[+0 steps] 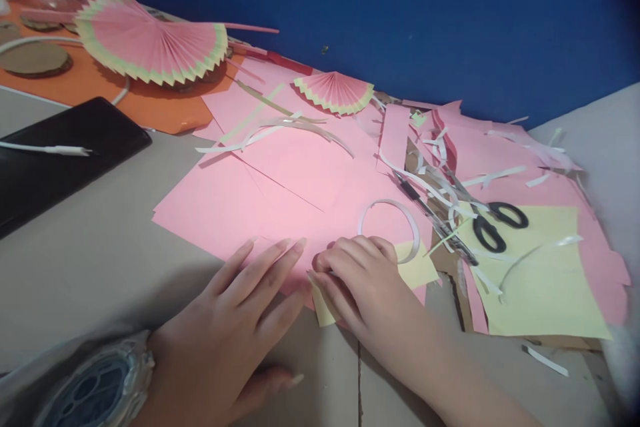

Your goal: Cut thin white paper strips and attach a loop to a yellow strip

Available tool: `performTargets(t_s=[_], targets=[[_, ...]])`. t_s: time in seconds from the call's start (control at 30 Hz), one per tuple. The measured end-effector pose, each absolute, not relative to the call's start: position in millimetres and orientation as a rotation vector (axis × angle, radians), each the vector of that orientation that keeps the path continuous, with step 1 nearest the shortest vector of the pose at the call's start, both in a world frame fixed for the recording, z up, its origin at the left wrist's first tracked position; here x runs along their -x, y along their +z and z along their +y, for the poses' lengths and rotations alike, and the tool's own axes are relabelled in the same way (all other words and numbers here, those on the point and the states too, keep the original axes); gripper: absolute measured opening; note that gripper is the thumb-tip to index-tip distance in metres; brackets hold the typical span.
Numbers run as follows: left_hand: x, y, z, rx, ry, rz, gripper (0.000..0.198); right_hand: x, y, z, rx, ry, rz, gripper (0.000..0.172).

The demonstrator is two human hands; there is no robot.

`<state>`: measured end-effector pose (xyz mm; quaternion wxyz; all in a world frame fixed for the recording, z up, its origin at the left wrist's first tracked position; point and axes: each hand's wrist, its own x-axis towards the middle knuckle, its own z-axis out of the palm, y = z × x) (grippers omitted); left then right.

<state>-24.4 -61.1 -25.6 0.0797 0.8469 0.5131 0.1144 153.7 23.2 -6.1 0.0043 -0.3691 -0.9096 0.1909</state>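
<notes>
My left hand (pixel 250 310) lies with its fingers stretched out on the near edge of the pink paper sheets (pixel 280 193). Beside it, my right hand (pixel 363 280) is closed, its fingers curled down over a pale yellow paper piece (pixel 417 268) that shows on both sides of the hand. The fingertips cover the part they press on. Just behind the right knuckles stands a thin white ring (pixel 389 203); whether the hand touches it I cannot tell.
Black-handled scissors (pixel 490 240), a pen (pixel 407 187) and white paper scraps lie at right, near a yellow sheet (pixel 545 293). Two pleated paper fans, one large (pixel 155 47) and one small (pixel 335 91), are at the back by the blue wall (pixel 400 13). A black flat case (pixel 65 153) sits left.
</notes>
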Motion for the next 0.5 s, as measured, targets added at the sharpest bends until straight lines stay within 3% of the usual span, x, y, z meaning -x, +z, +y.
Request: performTargets(t_s=[0.5], targets=[[25.8, -24.3, -58.6, -2.547, 0.316, 1.485, 0.067, -155.6, -8.8, 24.0, 1.136, 0.584, -2.866, 0.013]])
